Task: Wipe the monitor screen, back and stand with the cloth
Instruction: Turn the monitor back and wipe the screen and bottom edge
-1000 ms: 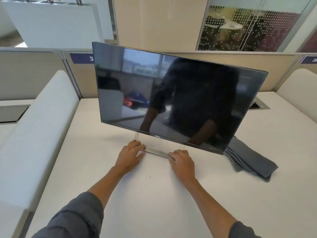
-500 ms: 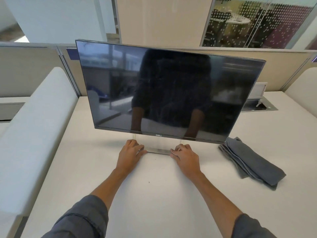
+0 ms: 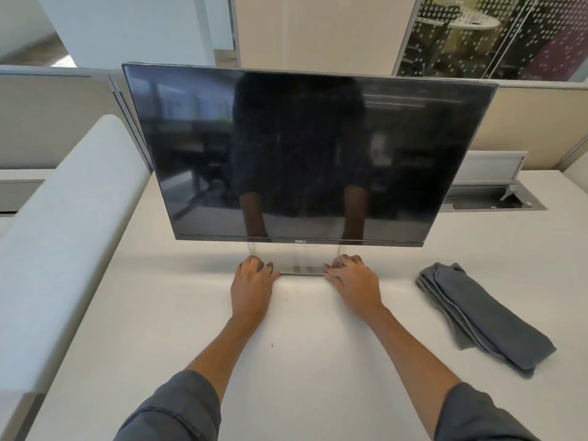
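Monitor (image 3: 302, 154) stands upright on white worktop (image 3: 159, 313), screen dark, facing the person, reflecting their torso and forearms. Logo strip at the lower bezel, centred.

Stand base (image 3: 301, 269): flat, silver, directly below the lower bezel. It lies between the two hands.

Left hand (image 3: 253, 286): palm down on the worktop, fingertips (image 3: 269, 268) touching the left edge of the stand base. Fingers spread, not wrapped around anything; grip released, pressing against the edge only.

Right hand (image 3: 353, 283): palm down, fingers curled slightly against the right edge of the base. Grip likewise released, contact at the fingertips; whether any finger hooks under the base cannot be told.

Cloth (image 3: 483, 316): grey, folded into a long bundle, flat on the worktop. It is to the right of the right hand's grip, well apart from it, untouched by either hand, and sits lower right of the monitor's corner.

Both forearms bare; grey sleeves (image 3: 171, 409) pushed up near the elbows.

Behind the monitor, right of it: an open cable hatch (image 3: 496, 200) set in the worktop. Beige partition (image 3: 541, 122) along the back.
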`<action>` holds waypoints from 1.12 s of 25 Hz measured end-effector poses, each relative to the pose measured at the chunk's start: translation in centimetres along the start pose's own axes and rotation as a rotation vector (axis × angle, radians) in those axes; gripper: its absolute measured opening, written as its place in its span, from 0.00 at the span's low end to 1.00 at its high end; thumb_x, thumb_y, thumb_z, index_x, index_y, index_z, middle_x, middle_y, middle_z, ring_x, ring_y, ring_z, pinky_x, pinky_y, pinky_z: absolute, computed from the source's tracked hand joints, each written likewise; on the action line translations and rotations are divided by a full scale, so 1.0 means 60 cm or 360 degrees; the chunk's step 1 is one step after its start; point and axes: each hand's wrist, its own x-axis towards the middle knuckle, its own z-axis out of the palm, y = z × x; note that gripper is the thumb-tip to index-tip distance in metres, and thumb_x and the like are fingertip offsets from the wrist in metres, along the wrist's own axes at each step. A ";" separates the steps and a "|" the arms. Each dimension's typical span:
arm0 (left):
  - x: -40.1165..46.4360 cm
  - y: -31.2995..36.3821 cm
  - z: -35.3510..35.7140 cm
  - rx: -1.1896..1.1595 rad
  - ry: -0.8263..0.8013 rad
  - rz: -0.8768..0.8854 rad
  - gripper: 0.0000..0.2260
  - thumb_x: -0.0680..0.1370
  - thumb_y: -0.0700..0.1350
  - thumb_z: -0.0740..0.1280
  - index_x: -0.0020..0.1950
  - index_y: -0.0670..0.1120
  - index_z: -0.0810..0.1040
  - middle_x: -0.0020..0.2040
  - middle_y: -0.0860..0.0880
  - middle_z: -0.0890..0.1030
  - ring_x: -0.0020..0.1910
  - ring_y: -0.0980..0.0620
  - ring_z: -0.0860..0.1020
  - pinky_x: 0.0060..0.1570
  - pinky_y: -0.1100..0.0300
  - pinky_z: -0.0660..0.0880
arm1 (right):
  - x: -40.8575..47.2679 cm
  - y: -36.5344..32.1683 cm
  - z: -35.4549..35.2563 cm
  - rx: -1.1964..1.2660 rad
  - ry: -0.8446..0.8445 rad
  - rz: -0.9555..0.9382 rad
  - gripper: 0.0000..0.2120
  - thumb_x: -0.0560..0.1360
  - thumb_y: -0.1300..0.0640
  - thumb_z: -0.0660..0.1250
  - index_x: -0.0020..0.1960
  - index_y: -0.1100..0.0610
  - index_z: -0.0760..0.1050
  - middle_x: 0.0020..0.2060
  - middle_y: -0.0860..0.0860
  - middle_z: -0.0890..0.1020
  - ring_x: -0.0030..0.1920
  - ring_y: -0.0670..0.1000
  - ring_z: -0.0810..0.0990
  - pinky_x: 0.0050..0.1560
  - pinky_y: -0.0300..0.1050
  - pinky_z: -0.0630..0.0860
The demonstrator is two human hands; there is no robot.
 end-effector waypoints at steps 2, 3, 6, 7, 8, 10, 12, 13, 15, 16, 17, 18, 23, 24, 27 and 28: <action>0.002 0.007 0.003 0.0039 0.0034 0.0001 0.05 0.75 0.45 0.70 0.45 0.44 0.83 0.42 0.47 0.76 0.46 0.45 0.75 0.44 0.54 0.75 | 0.010 0.010 0.001 -0.0009 -0.0013 -0.0025 0.10 0.78 0.48 0.65 0.55 0.45 0.82 0.49 0.44 0.81 0.51 0.51 0.76 0.35 0.42 0.70; 0.002 0.008 0.004 0.0051 0.0047 -0.0005 0.05 0.75 0.45 0.70 0.45 0.44 0.83 0.42 0.47 0.76 0.46 0.45 0.75 0.44 0.55 0.75 | 0.015 0.014 0.002 -0.0013 -0.0014 -0.0034 0.09 0.78 0.48 0.64 0.54 0.45 0.82 0.49 0.43 0.81 0.51 0.51 0.76 0.35 0.42 0.70; 0.007 0.013 0.009 0.0058 0.0045 -0.0026 0.06 0.75 0.45 0.70 0.46 0.44 0.84 0.43 0.47 0.78 0.47 0.45 0.76 0.45 0.54 0.76 | 0.029 0.024 -0.001 0.0002 -0.0058 -0.0030 0.11 0.78 0.46 0.63 0.53 0.45 0.82 0.49 0.42 0.81 0.52 0.50 0.75 0.37 0.43 0.71; 0.010 0.014 0.010 0.0061 0.0038 -0.0025 0.06 0.75 0.45 0.70 0.47 0.44 0.84 0.43 0.47 0.78 0.47 0.45 0.76 0.46 0.54 0.76 | 0.034 0.027 -0.001 0.0008 -0.0068 -0.0032 0.11 0.78 0.46 0.63 0.53 0.45 0.82 0.49 0.42 0.80 0.53 0.50 0.75 0.38 0.43 0.71; 0.013 0.014 0.011 0.0073 0.0034 -0.0014 0.06 0.75 0.45 0.71 0.47 0.44 0.84 0.43 0.47 0.79 0.47 0.44 0.76 0.47 0.54 0.76 | 0.038 0.029 -0.002 0.0013 -0.0070 -0.0035 0.11 0.78 0.46 0.63 0.54 0.45 0.82 0.50 0.42 0.80 0.53 0.50 0.75 0.39 0.43 0.71; 0.018 0.014 0.011 0.0119 0.0044 0.0019 0.06 0.74 0.45 0.72 0.47 0.44 0.84 0.43 0.46 0.80 0.46 0.44 0.77 0.49 0.53 0.76 | 0.044 0.034 -0.002 0.0023 -0.0080 -0.0038 0.10 0.78 0.46 0.64 0.54 0.44 0.82 0.50 0.42 0.80 0.53 0.50 0.75 0.39 0.43 0.71; 0.021 0.015 0.012 0.0161 0.0062 0.0035 0.05 0.73 0.44 0.73 0.46 0.44 0.85 0.42 0.46 0.80 0.46 0.44 0.77 0.51 0.52 0.76 | 0.047 0.037 0.000 0.0034 -0.0099 -0.0020 0.10 0.79 0.46 0.63 0.55 0.44 0.82 0.50 0.42 0.80 0.53 0.50 0.74 0.38 0.42 0.70; 0.021 0.015 0.013 0.0174 0.0066 0.0037 0.05 0.73 0.44 0.73 0.46 0.44 0.84 0.42 0.46 0.80 0.46 0.43 0.77 0.51 0.52 0.76 | 0.047 0.037 0.000 0.0045 -0.0101 -0.0006 0.11 0.79 0.46 0.63 0.56 0.44 0.82 0.50 0.42 0.80 0.53 0.49 0.74 0.38 0.41 0.68; 0.021 0.013 0.014 0.0188 0.0045 0.0029 0.06 0.73 0.45 0.73 0.47 0.45 0.84 0.43 0.46 0.81 0.47 0.44 0.77 0.54 0.49 0.76 | 0.045 0.033 0.001 0.0076 -0.0099 0.0028 0.11 0.79 0.47 0.63 0.56 0.45 0.82 0.51 0.43 0.80 0.53 0.49 0.74 0.38 0.39 0.65; 0.021 0.013 0.014 0.0188 0.0028 0.0016 0.06 0.74 0.46 0.72 0.48 0.45 0.84 0.44 0.46 0.81 0.48 0.44 0.77 0.55 0.48 0.76 | 0.045 0.031 0.001 0.0083 -0.0107 0.0037 0.11 0.79 0.48 0.63 0.57 0.45 0.82 0.51 0.43 0.80 0.53 0.49 0.74 0.39 0.38 0.64; 0.022 0.013 0.012 0.0183 0.0018 0.0002 0.06 0.74 0.46 0.72 0.48 0.45 0.84 0.45 0.46 0.81 0.48 0.44 0.78 0.56 0.47 0.75 | 0.045 0.030 0.001 0.0087 -0.0126 0.0043 0.11 0.80 0.48 0.62 0.57 0.46 0.82 0.51 0.43 0.80 0.53 0.49 0.74 0.39 0.39 0.64; 0.021 0.014 0.010 0.0176 0.0013 -0.0012 0.06 0.74 0.46 0.72 0.48 0.45 0.84 0.45 0.46 0.81 0.48 0.44 0.78 0.56 0.47 0.76 | 0.046 0.028 0.000 0.0093 -0.0148 0.0047 0.11 0.80 0.48 0.62 0.57 0.46 0.82 0.51 0.44 0.80 0.54 0.49 0.73 0.39 0.39 0.64; 0.025 0.021 0.004 0.0138 -0.0001 -0.0048 0.08 0.73 0.44 0.74 0.49 0.43 0.85 0.45 0.45 0.81 0.47 0.43 0.78 0.54 0.46 0.77 | 0.056 0.031 -0.002 0.0190 -0.0230 0.0089 0.13 0.79 0.46 0.62 0.58 0.47 0.82 0.50 0.44 0.78 0.52 0.47 0.71 0.37 0.40 0.65; 0.027 0.021 0.002 0.0137 -0.0008 -0.0057 0.08 0.73 0.44 0.74 0.49 0.43 0.85 0.45 0.45 0.80 0.47 0.44 0.77 0.53 0.46 0.77 | 0.057 0.032 -0.001 0.0195 -0.0240 0.0088 0.13 0.79 0.46 0.61 0.58 0.48 0.81 0.50 0.44 0.78 0.51 0.47 0.71 0.36 0.39 0.64; 0.032 0.023 0.002 0.0112 -0.0049 -0.0055 0.08 0.74 0.45 0.73 0.50 0.43 0.84 0.45 0.45 0.80 0.47 0.44 0.77 0.53 0.47 0.77 | 0.057 0.038 0.004 0.0192 -0.0236 0.0080 0.14 0.79 0.45 0.61 0.58 0.47 0.81 0.50 0.43 0.78 0.50 0.46 0.70 0.34 0.37 0.62; 0.032 0.025 0.003 0.0091 -0.0069 -0.0073 0.09 0.75 0.45 0.72 0.51 0.42 0.84 0.46 0.45 0.80 0.48 0.44 0.77 0.53 0.48 0.77 | 0.057 0.039 0.006 0.0192 -0.0233 0.0079 0.14 0.79 0.45 0.61 0.58 0.47 0.81 0.50 0.43 0.78 0.50 0.46 0.70 0.34 0.37 0.63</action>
